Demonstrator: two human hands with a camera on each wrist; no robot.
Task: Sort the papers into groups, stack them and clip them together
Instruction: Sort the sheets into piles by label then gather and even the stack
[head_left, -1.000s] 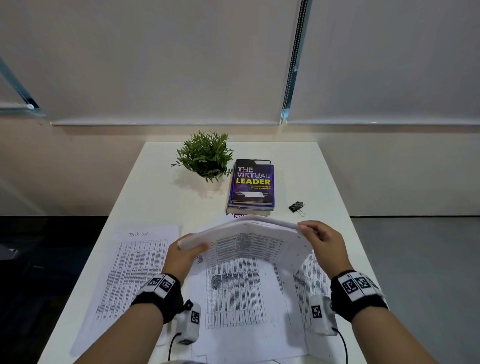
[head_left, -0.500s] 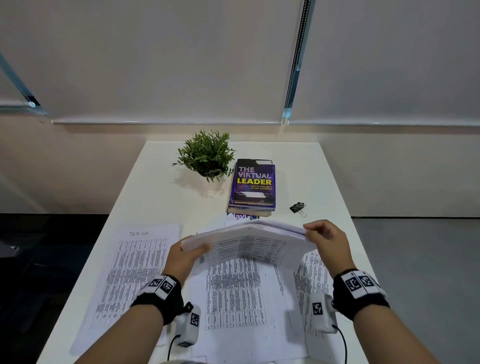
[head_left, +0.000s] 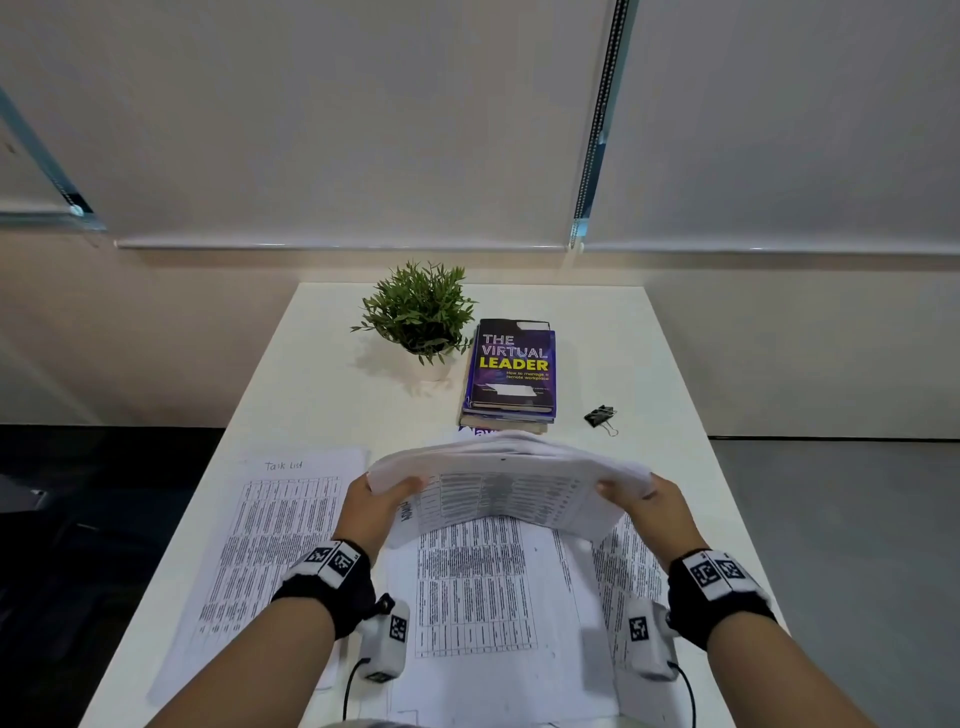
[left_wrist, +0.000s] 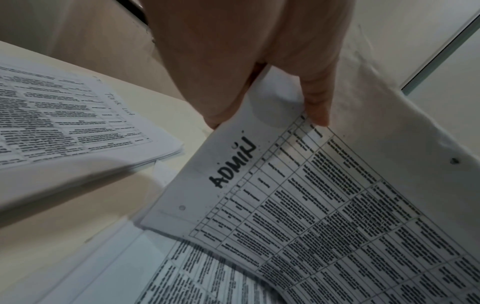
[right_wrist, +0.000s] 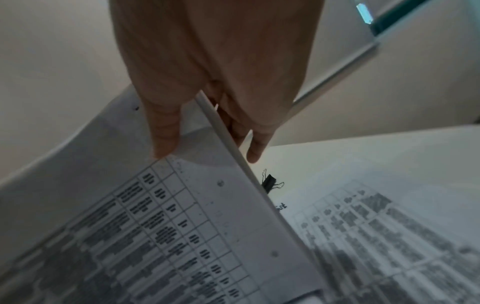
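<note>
Bowing upward between both sets of fingers, the ADMIN stack (head_left: 509, 483) is pinched at its ends by the left hand (head_left: 371, 512) and right hand (head_left: 657, 512); sheets could be fanned loose if either pinch slackens, the binder clip (head_left: 601, 417) lying beyond the right fingers

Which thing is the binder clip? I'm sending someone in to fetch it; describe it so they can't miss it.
Start at the purple book at the far middle of the white table. Just to its right the binder clip lies alone on bare tabletop: small and black with silver wire handles, the only metal thing there.
</note>
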